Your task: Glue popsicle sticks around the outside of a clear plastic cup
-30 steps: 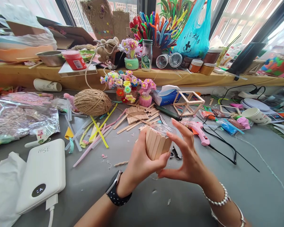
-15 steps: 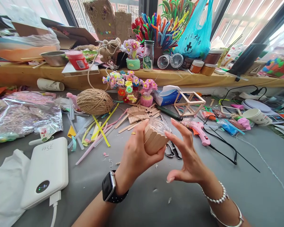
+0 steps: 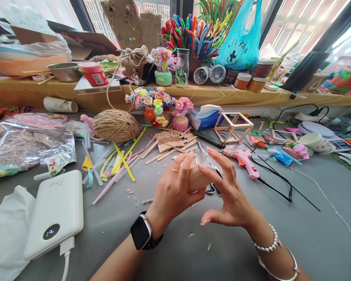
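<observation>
Reads "35W", upside down, on the white rectangular power bank (image 3: 58, 207) at near left. Shows a black cross (image 3: 233, 56) and Chinese characters, 大 and 房 among them, on the light-blue plastic bag (image 3: 240, 48), far and right of centre. Bears the round green Starbucks logo (image 3: 181, 73) on the clear glass bottle (image 3: 181, 66) at far centre. Too blurred to read on the blue tissue pack (image 3: 204, 119) and the white paper cup (image 3: 316, 143) at right.

There's room for a hand low over the near grey tabletop (image 3: 181, 255). Ahead, the stick-clad container (image 3: 197, 180) blocks passage; further right, the pink glue gun (image 3: 248, 163).
</observation>
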### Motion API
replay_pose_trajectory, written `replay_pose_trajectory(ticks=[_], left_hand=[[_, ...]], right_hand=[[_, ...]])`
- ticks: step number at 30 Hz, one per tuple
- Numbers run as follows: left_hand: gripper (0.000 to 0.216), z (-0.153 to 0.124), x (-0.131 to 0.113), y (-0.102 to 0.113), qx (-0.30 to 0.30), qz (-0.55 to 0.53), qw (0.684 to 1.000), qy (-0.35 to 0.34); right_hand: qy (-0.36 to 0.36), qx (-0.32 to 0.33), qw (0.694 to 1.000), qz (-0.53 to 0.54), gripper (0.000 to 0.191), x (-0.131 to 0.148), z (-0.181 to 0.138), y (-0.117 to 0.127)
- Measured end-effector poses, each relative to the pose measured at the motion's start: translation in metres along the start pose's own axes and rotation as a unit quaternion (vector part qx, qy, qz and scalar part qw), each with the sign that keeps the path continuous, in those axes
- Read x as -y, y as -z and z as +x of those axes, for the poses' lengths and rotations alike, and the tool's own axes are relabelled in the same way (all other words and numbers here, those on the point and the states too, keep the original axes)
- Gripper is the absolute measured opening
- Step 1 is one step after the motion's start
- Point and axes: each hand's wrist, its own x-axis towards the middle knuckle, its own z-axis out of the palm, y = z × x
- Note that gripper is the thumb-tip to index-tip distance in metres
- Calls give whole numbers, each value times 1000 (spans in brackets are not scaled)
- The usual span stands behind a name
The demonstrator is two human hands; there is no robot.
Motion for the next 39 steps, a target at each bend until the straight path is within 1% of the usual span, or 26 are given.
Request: replay_pose_trajectory(ticks=[5, 9, 11, 13, 14, 15, 16, 17, 18, 19, 20, 21, 22, 24, 27, 29, 35, 39], left_hand=[[71, 3, -1, 5, -16, -39, 996, 79], [72, 3, -2, 9, -4, -96, 988, 117], [72, 3, -3, 11, -2, -140, 981, 136], [69, 5, -4, 14, 6, -214, 960, 179], [64, 6, -4, 15, 18, -271, 939, 211], [59, 7, -5, 16, 34, -339, 907, 249], [54, 9, -5, 17, 52, -411, 864, 288], [51, 11, -6, 18, 67, -478, 814, 324], [50, 13, -6, 18, 76, -531, 766, 355], [49, 14, -7, 17, 82, -569, 725, 378], [49, 15, -7, 16, 85, -592, 696, 396], [50, 16, -7, 15, 88, -605, 678, 408], [50, 16, -8, 13, 93, -610, 669, 415], [51, 15, -8, 10, 103, -610, 665, 418], [51, 12, -9, 5, 111, -603, 674, 411], [50, 10, -10, 3, 114, -602, 677, 408], [55, 8, -11, -2, 120, -602, 670, 419], [54, 7, -11, -3, 122, -595, 677, 416]], right_hand=[[-7, -13, 1000, -14, 83, 0, -1, 3], [-3, -42, 999, -17, 76, 1, 0, 6], [-6, -66, 998, -19, 72, 1, -1, 7], [-19, -85, 996, -26, 71, 0, -1, 8], [-26, -92, 995, -29, 72, 0, -1, 8], [-31, -95, 994, -32, 73, 0, -2, 7], [-34, -96, 994, -35, 75, 0, -2, 7], [-35, -93, 994, -37, 78, 0, -2, 6], [-35, -87, 995, -39, 81, 0, -2, 5], [-35, -79, 996, -40, 85, 0, -2, 5], [-36, -70, 996, -38, 89, 1, -1, 4], [-38, -63, 997, -33, 92, 1, -1, 4], [-40, -59, 997, -25, 94, 2, 0, 3], [-39, -55, 998, 0, 97, 3, 1, 4], [-33, -59, 997, 28, 98, 4, 2, 4], [-33, -59, 997, 31, 96, 4, 3, 4], [-37, -53, 997, 45, 93, 5, 3, 2], [-45, -48, 996, 54, 90, 6, 3, 2]])
